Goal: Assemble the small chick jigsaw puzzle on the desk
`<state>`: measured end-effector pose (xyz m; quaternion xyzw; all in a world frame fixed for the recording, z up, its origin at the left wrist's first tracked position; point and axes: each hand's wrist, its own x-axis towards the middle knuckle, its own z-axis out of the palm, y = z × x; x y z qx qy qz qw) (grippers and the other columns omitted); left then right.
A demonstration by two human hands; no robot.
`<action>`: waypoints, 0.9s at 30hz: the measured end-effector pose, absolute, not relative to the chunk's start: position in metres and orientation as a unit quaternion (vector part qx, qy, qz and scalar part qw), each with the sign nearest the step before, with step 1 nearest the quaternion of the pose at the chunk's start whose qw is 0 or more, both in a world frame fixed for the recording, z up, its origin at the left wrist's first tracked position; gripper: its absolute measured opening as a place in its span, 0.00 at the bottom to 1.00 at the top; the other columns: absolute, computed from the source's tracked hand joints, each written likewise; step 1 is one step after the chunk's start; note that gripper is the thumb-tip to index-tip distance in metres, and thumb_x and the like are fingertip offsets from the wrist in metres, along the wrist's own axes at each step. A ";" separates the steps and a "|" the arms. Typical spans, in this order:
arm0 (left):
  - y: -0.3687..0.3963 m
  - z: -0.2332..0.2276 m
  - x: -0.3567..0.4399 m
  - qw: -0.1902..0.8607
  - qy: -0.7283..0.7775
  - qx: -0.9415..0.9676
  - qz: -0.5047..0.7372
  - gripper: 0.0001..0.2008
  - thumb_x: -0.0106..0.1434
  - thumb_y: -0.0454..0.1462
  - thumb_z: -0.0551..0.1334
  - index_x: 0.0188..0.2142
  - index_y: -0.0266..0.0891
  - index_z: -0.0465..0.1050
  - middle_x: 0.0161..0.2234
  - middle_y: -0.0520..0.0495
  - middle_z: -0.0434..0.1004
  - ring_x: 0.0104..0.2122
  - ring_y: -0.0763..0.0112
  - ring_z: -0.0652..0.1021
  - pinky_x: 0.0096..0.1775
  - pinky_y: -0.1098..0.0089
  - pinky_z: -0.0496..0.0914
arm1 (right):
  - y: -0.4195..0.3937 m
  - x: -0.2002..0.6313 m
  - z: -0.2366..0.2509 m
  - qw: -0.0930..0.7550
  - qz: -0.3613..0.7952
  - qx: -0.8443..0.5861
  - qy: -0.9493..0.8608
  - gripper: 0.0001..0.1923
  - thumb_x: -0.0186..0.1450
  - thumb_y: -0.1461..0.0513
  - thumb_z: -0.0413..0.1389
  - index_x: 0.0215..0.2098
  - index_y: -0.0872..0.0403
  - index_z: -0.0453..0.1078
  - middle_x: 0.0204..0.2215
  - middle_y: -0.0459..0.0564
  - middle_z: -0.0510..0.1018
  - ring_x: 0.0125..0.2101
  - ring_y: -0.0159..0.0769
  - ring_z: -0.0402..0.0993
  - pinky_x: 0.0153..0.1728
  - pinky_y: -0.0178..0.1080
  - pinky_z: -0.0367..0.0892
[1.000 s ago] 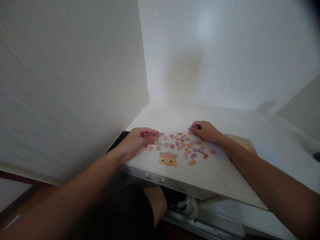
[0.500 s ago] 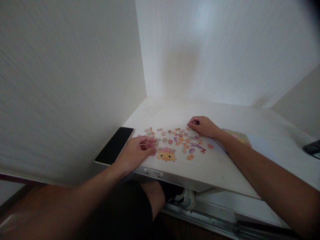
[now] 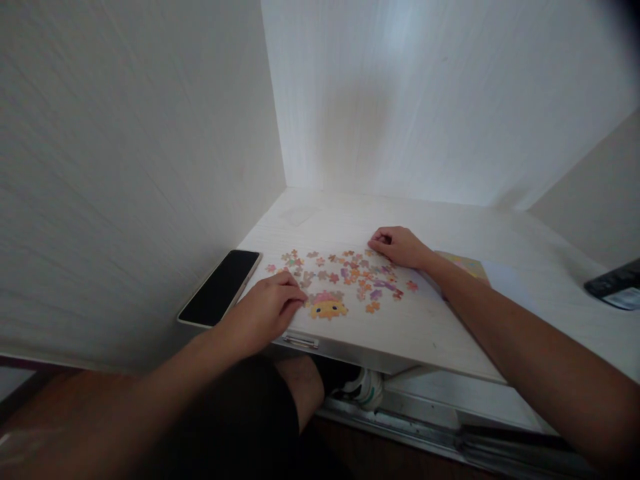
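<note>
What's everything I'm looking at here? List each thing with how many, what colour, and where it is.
Loose puzzle pieces: many, orange, pink, purple and grey, scattered mid-desk between the hands.
Joined puzzle cluster: one, yellow and pink, near the front edge, just right of the left hand.
Phone: one, black screen in a pale case, flat at the desk's left edge.
Puzzle card: one, yellowish, partly hidden behind the right forearm.
Dark device: one, black, far right edge; cannot tell what it is.
Desk: one, whitish wood grain, with a metal handle on its front.
Shoe: one, white, under the desk.
Left hand: on the desk beside the cluster.
Right hand: curled, at the pieces' far side.
</note>
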<state>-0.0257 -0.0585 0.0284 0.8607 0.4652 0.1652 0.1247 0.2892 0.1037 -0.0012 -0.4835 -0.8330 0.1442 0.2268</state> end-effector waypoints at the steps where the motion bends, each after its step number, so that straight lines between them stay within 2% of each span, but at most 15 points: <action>1: -0.058 0.029 -0.027 0.125 0.457 0.865 0.162 0.12 0.67 0.32 0.56 0.41 0.39 0.80 0.42 0.43 0.76 0.40 0.66 0.77 0.43 0.65 0.70 | 0.103 0.289 -0.001 0.226 0.143 -0.483 -0.834 0.12 0.63 0.55 0.54 0.31 0.54 0.74 0.27 0.50 0.79 0.26 0.33 0.69 0.28 0.36 0.60; 5: -0.059 0.032 -0.029 0.134 0.431 0.880 0.149 0.12 0.68 0.32 0.54 0.41 0.38 0.77 0.42 0.44 0.77 0.43 0.65 0.76 0.47 0.65 0.70 | 0.103 0.289 0.000 0.225 0.143 -0.487 -0.832 0.12 0.63 0.55 0.54 0.31 0.54 0.75 0.26 0.49 0.79 0.25 0.33 0.69 0.28 0.36 0.60; 15: -0.069 0.027 -0.029 0.147 0.439 0.872 0.160 0.09 0.71 0.35 0.53 0.43 0.38 0.71 0.42 0.44 0.72 0.44 0.64 0.73 0.47 0.64 0.68 | 0.102 0.289 0.000 0.219 0.136 -0.484 -0.836 0.12 0.63 0.56 0.54 0.32 0.55 0.75 0.27 0.50 0.79 0.26 0.33 0.69 0.29 0.36 0.60; 27: -0.069 0.024 -0.028 0.114 0.413 0.890 0.153 0.14 0.72 0.36 0.52 0.49 0.40 0.75 0.42 0.43 0.71 0.43 0.65 0.73 0.45 0.65 0.68 | 0.101 0.289 0.002 0.222 0.148 -0.484 -0.834 0.11 0.63 0.56 0.55 0.32 0.54 0.75 0.27 0.49 0.79 0.26 0.33 0.70 0.29 0.36 0.61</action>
